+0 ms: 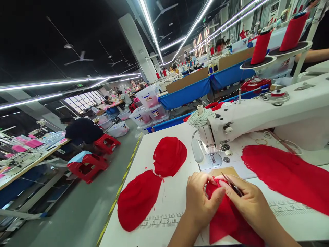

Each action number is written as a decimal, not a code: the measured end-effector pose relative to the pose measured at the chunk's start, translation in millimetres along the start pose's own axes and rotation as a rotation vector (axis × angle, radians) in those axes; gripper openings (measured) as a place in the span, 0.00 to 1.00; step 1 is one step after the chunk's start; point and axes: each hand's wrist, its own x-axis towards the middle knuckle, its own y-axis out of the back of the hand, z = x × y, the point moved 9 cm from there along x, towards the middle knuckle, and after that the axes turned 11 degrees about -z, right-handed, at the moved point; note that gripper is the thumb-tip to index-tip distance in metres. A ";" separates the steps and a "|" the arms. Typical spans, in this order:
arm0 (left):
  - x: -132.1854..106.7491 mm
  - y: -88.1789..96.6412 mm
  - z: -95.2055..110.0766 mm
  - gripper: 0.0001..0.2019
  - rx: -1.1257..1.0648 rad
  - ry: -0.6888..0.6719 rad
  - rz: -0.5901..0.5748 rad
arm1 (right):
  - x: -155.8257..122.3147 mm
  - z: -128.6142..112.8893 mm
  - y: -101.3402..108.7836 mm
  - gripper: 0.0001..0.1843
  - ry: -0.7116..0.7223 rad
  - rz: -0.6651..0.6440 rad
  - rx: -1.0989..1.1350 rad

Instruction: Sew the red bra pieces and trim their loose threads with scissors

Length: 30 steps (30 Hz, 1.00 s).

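Note:
Between my two hands, in front of the sewing machine's needle plate (215,160), a piece of red fabric (223,219) is pinched by its upper edge and hangs down toward the table's front edge. My left hand (202,197) grips it with thumb and fingers. My right hand (244,195) pinches the same edge close by, and also carries a pair of thread snips (233,186), tips pointing up and left. Two rounded red fabric pieces (170,156) (140,200) lie flat to the left. A longer red fabric piece (285,175) lies to the right.
The white sewing machine (262,109) spans the right side, a coil of pale cord (200,117) on its head. Red thread cones (260,48) stand behind it. A printed ruler (164,221) runs along the table. Red stools (87,166) and a seated person (83,130) are at left.

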 end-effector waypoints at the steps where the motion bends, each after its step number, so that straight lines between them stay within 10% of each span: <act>1: -0.5 0.5 2.7 0.13 0.018 0.013 -0.011 | -0.2 -0.8 0.6 0.14 0.006 0.006 0.007; 10: -10.7 25.7 16.7 0.09 0.274 0.015 0.055 | -6.6 5.8 12.8 0.13 -0.102 0.168 0.126; 19: -7.1 12.3 0.7 0.10 -0.083 0.169 -0.139 | -11.3 -6.7 7.1 0.14 -0.061 0.142 0.170; 26: -5.5 26.0 2.1 0.11 -0.025 0.152 0.050 | -15.2 -12.8 23.2 0.11 0.043 0.265 0.027; 30: -6.4 15.0 -4.4 0.06 -0.192 0.258 -0.048 | -14.8 -7.5 19.2 0.11 0.001 0.229 0.112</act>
